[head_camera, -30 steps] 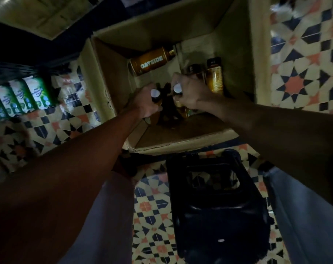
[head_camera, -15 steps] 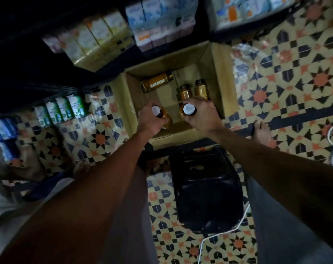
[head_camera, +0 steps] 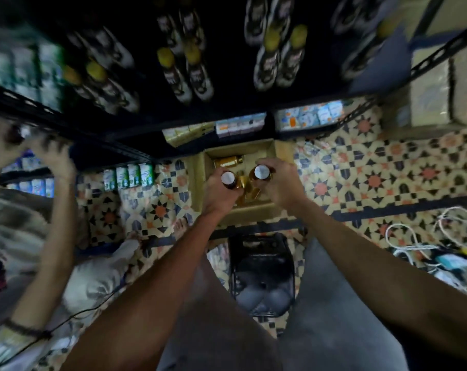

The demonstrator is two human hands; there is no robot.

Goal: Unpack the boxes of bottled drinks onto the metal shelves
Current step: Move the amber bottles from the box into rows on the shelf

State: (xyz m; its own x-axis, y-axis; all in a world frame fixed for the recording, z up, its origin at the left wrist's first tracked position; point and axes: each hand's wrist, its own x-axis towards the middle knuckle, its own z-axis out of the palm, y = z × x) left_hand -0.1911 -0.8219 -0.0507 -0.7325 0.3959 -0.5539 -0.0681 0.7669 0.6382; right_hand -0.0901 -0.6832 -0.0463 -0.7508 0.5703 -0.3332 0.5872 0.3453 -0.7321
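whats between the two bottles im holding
Head view: amber bottles show between the left bottle and right bottle; held or in the box, unclear.

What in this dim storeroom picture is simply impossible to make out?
Head view only:
Labels of the two white-capped amber bottles: seen from above, with the left hand and right hand wrapped round them.
Count of bottles left in the brown cardboard box: the hands cover its middle.
Print on the yellow-capped dark bottles on the black metal shelf: motion blur.
What another person's hands hold at the left edge: blurred.
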